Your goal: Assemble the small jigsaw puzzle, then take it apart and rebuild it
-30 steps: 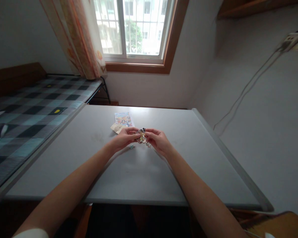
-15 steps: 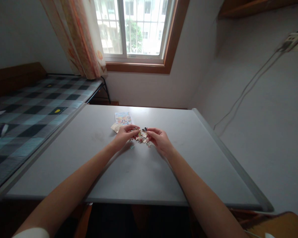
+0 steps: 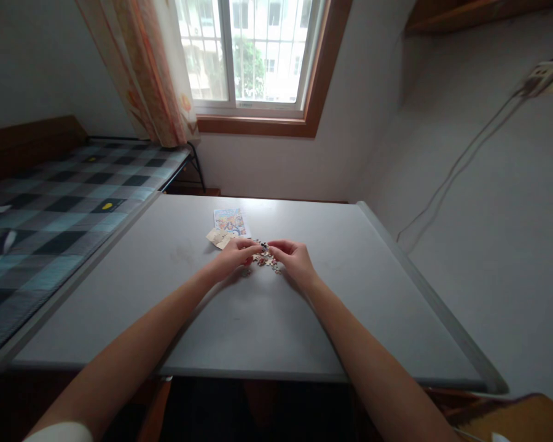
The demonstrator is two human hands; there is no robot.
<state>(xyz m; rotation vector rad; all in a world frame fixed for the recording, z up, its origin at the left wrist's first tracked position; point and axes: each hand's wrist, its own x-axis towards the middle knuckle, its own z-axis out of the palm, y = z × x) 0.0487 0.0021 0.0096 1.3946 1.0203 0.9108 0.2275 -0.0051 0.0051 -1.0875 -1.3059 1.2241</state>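
Note:
Small jigsaw pieces (image 3: 262, 259) lie in a loose heap on the grey table (image 3: 258, 325). Over the heap, my left hand (image 3: 235, 256) and my right hand (image 3: 294, 258) almost meet, each closed in a pinch. A dark jigsaw piece (image 3: 264, 245) shows between the fingertips of both hands. Parts of the heap are hidden behind my fingers. Just beyond my left hand lie a colourful picture card (image 3: 230, 221) and a beige paper piece (image 3: 218, 237), partly covered by that hand.
A bed with a checked mattress (image 3: 120, 178) stands along the table's left side. Behind the table are a window (image 3: 249, 55) and a curtain (image 3: 152, 80). A cable (image 3: 456, 162) hangs down the right wall. A wooden chair part (image 3: 529, 417) shows at lower right.
Both hands have come slightly closer together and a little lower. The dark piece has moved slightly left and down between the fingertips. More of the picture card shows.

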